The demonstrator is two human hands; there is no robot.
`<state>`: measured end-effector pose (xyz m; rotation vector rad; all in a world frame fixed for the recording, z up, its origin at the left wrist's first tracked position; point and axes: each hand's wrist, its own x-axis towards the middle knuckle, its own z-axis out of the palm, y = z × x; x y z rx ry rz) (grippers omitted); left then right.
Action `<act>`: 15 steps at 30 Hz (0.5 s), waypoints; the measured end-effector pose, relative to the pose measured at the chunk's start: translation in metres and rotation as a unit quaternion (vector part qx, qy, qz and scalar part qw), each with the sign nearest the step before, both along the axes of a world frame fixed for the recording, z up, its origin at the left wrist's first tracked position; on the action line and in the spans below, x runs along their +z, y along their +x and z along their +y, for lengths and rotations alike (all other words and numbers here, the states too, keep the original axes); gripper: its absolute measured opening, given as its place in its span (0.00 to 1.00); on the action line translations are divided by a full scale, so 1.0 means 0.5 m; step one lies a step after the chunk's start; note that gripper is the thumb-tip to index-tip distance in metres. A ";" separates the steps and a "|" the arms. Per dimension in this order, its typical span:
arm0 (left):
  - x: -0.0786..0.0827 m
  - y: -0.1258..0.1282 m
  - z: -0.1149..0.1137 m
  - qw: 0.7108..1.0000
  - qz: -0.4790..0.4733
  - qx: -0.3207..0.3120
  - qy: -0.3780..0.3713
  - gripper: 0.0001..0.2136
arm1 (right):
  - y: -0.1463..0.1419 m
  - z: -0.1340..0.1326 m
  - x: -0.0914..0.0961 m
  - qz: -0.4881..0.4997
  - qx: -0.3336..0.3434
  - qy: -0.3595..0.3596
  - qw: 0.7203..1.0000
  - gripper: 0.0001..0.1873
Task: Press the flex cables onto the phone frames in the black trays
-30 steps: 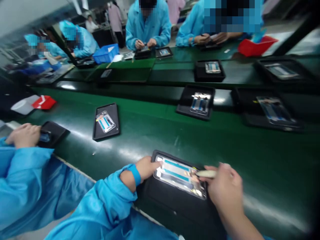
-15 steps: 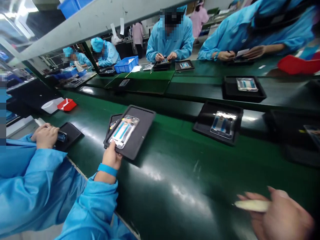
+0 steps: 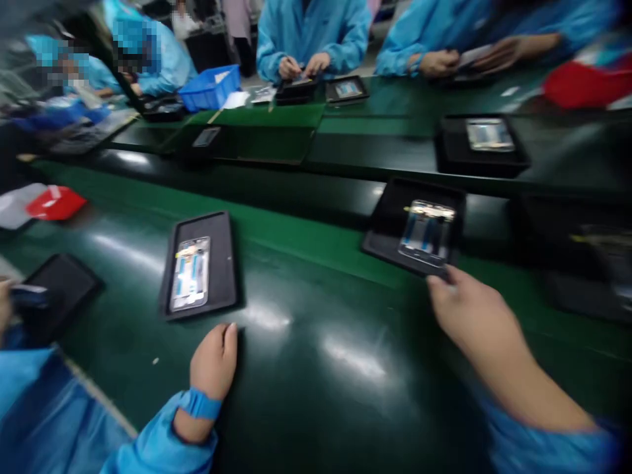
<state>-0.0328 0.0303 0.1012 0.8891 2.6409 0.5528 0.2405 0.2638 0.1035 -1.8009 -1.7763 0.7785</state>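
Note:
My left hand [image 3: 213, 361] rests on the green conveyor belt [image 3: 316, 342], fingers loosely curled, holding nothing. Just beyond it lies a black tray [image 3: 224, 270] with a phone frame [image 3: 190, 273] in it. My right hand [image 3: 461, 306] reaches forward to the near corner of another black tray [image 3: 390, 224] that carries a phone frame [image 3: 427, 230]. Its fingertips pinch that tray's edge.
More black trays with phone frames [image 3: 486, 135] sit on the far belt. A co-worker's blue sleeve [image 3: 49, 415] and a black tray [image 3: 56, 286] are at the left. People in blue coats work across the line, with a blue bin [image 3: 210, 89] and red trays [image 3: 52, 203] nearby.
My left hand set its tray down on the belt and let go. My right hand moved forward from the lower right to the tray at right; the pale stick no longer shows.

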 end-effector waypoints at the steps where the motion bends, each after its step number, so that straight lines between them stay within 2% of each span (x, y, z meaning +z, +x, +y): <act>1: -0.003 0.004 0.002 0.998 0.046 -0.048 -0.019 0.16 | -0.003 0.022 0.003 -0.116 0.013 0.008 0.993 0.23; 4: -0.009 0.006 0.010 0.986 0.121 -0.115 -0.029 0.17 | -0.002 0.058 -0.005 -0.283 0.028 -0.029 0.958 0.25; 7: -0.007 0.001 0.014 0.982 0.140 -0.129 -0.018 0.16 | 0.000 0.055 -0.015 -0.335 0.067 0.012 0.940 0.21; 10: -0.003 0.002 0.017 0.986 0.118 -0.119 0.005 0.17 | -0.009 0.036 0.003 -0.362 0.094 0.054 0.926 0.19; 12: -0.002 0.021 0.025 0.994 0.035 -0.100 0.040 0.17 | -0.017 0.006 0.034 -0.369 0.124 0.069 0.918 0.19; 13: -0.001 0.039 0.032 0.994 -0.035 -0.085 0.060 0.16 | -0.021 -0.019 0.053 -0.370 0.145 0.075 0.915 0.19; 15: 0.000 0.094 0.048 0.970 -0.217 -0.040 0.101 0.17 | -0.028 -0.093 0.089 -0.360 0.202 0.073 0.908 0.19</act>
